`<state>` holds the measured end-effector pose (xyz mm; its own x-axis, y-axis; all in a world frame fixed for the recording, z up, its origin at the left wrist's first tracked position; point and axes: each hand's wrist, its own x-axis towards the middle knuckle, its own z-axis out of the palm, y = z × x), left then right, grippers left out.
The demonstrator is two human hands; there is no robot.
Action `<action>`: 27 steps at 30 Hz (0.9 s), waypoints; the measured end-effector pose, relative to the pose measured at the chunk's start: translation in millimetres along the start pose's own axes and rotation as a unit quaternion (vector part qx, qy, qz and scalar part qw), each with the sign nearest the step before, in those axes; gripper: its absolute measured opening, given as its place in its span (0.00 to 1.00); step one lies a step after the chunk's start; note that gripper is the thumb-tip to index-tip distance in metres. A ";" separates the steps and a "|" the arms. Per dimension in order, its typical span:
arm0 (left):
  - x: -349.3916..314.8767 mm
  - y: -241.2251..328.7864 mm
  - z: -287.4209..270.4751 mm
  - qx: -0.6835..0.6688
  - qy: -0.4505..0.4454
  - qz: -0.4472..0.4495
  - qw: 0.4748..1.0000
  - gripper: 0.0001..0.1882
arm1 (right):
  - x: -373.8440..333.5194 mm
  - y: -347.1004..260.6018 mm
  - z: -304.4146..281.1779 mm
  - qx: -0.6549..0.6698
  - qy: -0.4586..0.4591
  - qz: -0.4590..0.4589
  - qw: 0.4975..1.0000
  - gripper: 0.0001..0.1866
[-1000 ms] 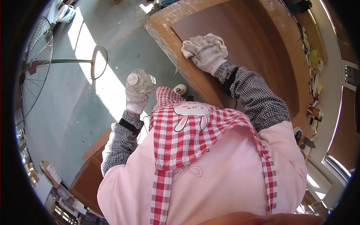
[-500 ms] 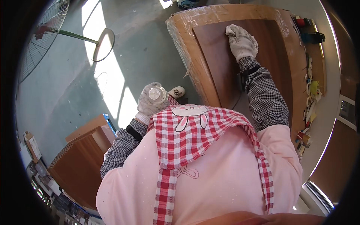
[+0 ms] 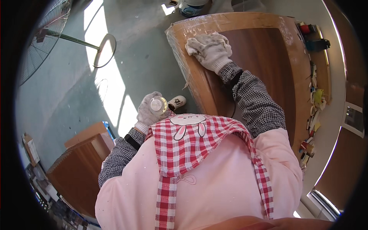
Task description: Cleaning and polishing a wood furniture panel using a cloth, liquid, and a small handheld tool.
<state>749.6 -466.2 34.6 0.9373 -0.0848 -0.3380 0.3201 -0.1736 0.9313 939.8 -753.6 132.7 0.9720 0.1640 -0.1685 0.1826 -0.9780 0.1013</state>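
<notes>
My left hand, in a greyish knit glove, is closed around a clear bottle with a pale round top. It is held upright beside my apron, left of the work table. My right hand, in a whitish glove, presses a crumpled white cloth at the far left corner of a dark brown wood-grain panel. The panel lies flat on a table covered in cardboard and clear plastic film. The fingers of my right hand are partly hidden by the cloth.
Behind on the left stands a fan on a round base. A stack of brown panels is at the lower left. Tools and scraps line a ledge on the right. A person's shoe shows beyond the table.
My right hand has slid left with the cloth, from the panel's far middle to its far left corner. My left hand still holds the bottle, slightly lower in view.
</notes>
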 end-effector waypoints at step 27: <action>1.3 18.5 -37.8 -0.076 -0.010 -0.044 0.996 0.41 | 9.6 161.5 77.7 0.021 0.171 0.313 0.934 0.19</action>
<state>762.0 -432.5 56.5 0.9018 -0.0962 -0.4212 0.4202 -0.0313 0.9069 967.1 -920.1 71.3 0.8784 -0.4167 0.2341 -0.4358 -0.8994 0.0345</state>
